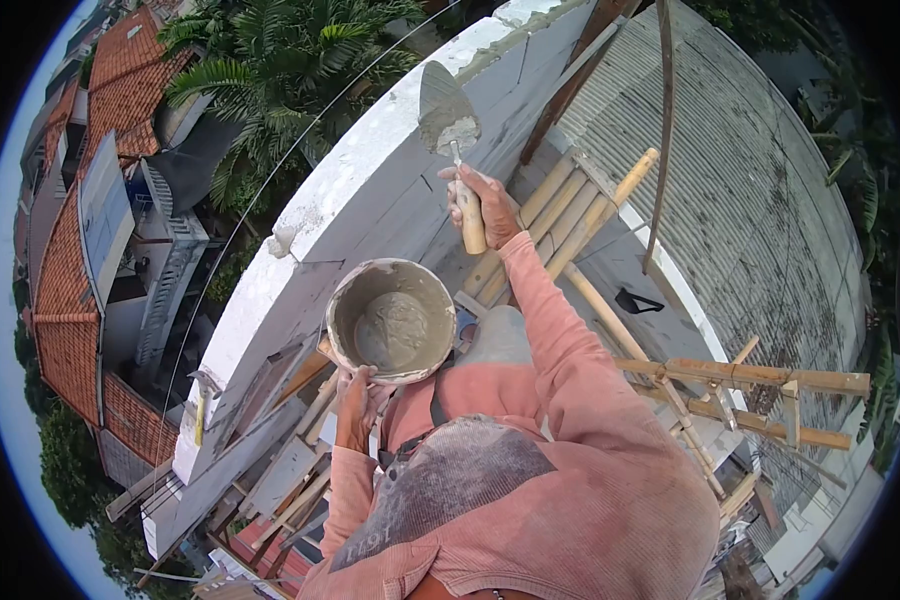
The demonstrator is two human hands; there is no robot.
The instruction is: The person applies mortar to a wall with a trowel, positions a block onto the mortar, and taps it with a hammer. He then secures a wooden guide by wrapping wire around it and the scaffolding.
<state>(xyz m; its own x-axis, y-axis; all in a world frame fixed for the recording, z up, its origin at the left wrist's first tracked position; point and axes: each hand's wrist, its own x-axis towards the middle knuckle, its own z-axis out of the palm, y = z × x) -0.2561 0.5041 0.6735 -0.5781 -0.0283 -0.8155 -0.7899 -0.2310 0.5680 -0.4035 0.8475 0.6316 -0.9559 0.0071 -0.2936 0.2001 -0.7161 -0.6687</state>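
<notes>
My right hand (pixel 482 203) is wrapped round the wooden handle of a trowel (pixel 450 112), whose mortar-smeared blade points up over the side of the white block wall (pixel 342 170). My left hand (pixel 358 398) grips the lower rim of a bucket (pixel 336 345), tilted so that its inside faces the camera. Wet grey mortar (pixel 394 328) lies at the bucket's bottom. The bucket is beside the wall, in front of my body. Grey mortar covers part of the wall's top near the upper end, and a small lump (pixel 282 240) sits at a block joint.
A hammer (pixel 201 408) hangs at the wall's lower left end. Bamboo poles (pixel 610 212) and timber beams (pixel 770 374) form scaffolding to the right, beside a corrugated roof (pixel 740 190). A thin wire runs along the wall's outer side. Beyond are palms and tiled roofs (pixel 65 250) far below.
</notes>
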